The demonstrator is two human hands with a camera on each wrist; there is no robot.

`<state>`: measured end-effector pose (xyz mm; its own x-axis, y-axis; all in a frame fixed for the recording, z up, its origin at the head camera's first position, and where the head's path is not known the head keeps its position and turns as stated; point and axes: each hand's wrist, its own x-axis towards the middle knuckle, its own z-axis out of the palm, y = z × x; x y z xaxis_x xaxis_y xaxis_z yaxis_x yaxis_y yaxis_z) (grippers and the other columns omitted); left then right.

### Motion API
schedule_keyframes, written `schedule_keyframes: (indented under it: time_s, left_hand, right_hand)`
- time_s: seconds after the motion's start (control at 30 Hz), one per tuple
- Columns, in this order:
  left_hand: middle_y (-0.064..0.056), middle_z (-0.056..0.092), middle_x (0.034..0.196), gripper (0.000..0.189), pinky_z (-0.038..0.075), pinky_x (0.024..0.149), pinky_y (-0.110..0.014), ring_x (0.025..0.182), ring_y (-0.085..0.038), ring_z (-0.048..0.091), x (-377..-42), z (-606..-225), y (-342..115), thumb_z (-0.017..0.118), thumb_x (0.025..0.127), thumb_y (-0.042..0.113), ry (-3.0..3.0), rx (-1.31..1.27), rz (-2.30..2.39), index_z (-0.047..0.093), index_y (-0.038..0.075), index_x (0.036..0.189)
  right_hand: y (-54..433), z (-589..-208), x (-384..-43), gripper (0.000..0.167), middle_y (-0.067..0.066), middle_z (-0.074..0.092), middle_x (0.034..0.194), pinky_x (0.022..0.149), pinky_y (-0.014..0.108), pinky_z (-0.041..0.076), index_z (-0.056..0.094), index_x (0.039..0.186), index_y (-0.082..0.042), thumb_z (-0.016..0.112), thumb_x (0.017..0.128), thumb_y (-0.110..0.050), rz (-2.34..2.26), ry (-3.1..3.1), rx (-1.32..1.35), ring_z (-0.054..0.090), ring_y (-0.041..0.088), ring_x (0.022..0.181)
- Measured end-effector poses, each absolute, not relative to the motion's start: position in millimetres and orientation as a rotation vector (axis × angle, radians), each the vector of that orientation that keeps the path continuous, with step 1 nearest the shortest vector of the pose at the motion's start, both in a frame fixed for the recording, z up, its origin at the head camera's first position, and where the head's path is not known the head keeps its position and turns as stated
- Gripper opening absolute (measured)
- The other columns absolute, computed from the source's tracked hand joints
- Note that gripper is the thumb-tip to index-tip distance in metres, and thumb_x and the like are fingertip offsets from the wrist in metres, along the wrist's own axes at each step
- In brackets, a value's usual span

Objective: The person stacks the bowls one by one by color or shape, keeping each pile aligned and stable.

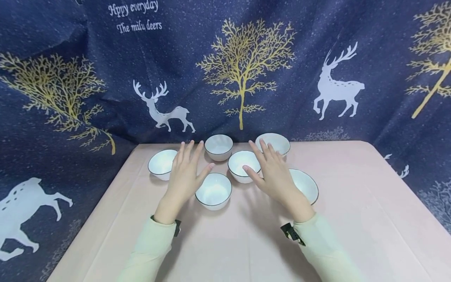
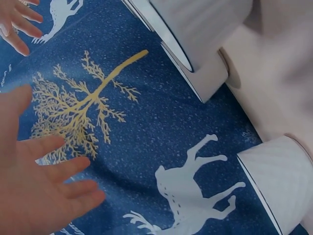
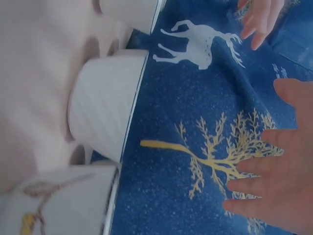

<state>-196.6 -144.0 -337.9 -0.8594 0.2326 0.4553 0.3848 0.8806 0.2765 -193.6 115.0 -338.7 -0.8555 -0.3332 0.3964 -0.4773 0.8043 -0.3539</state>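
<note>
Both hands are raised above several white bowls with dark rims, their fingers straight and spread, with nothing in them. In the head view my left hand (image 1: 184, 170) overlaps the edge of the leftmost bowl (image 1: 161, 162), its thumb near the front middle bowl (image 1: 213, 192). My right hand (image 1: 277, 174) covers part of the rightmost bowl (image 1: 305, 185). Its thumb overlaps the centre bowl (image 1: 239, 161), and its fingertips overlap the back right bowl (image 1: 277, 142). The back middle bowl (image 1: 219, 147) stands between the hands. Both wrist views show the palms held above rim height.
The bowls stand upright on a table with a pale pink cloth (image 1: 225, 250). Close behind the table's far edge hangs a dark blue curtain (image 1: 282, 98) with trees and deer. A bowl in the right wrist view (image 3: 68, 196) carries a branch pattern on its outside.
</note>
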Motion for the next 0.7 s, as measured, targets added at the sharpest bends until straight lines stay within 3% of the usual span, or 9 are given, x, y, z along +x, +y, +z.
schedule_keyframes:
  time_s: [0.37, 0.57, 0.7]
  left_hand:
    - [-0.022, 0.034, 0.149, 0.067, 0.026, 0.113, -0.061, 0.142, -0.041, 0.020, -201.2, -339.2, -156.1, 0.056, 0.096, 0.041, -2.591, -0.412, -0.536, 0.032, 0.007, 0.149]
    - [-0.023, 0.036, 0.147, 0.066, 0.025, 0.114, -0.059, 0.141, -0.041, 0.023, -201.3, -341.4, -161.8, 0.057, 0.096, 0.038, -2.587, -0.394, -0.586, 0.033, 0.007, 0.149]
    - [-0.022, 0.038, 0.146, 0.065, 0.025, 0.115, -0.057, 0.140, -0.040, 0.026, -201.4, -344.5, -165.1, 0.056, 0.096, 0.039, -2.581, -0.389, -0.598, 0.035, 0.006, 0.148]
  right_hand:
    - [96.8, -347.5, -194.8, 0.065, 0.017, 0.023, 0.156, 0.115, 0.059, 0.023, 0.024, 0.154, -0.016, 0.046, 0.099, -0.044, 0.839, -2.635, 0.691, 0.023, 0.036, 0.142]
    - [85.7, -353.9, -192.5, 0.063, 0.013, 0.026, 0.156, 0.111, 0.059, 0.031, 0.025, 0.153, -0.016, 0.045, 0.100, -0.045, 1.006, -2.643, 0.713, 0.025, 0.032, 0.143]
    - [79.2, -359.5, -191.7, 0.061, 0.010, 0.027, 0.156, 0.112, 0.059, 0.029, 0.025, 0.153, -0.019, 0.045, 0.101, -0.043, 1.109, -2.639, 0.727, 0.024, 0.031, 0.143]
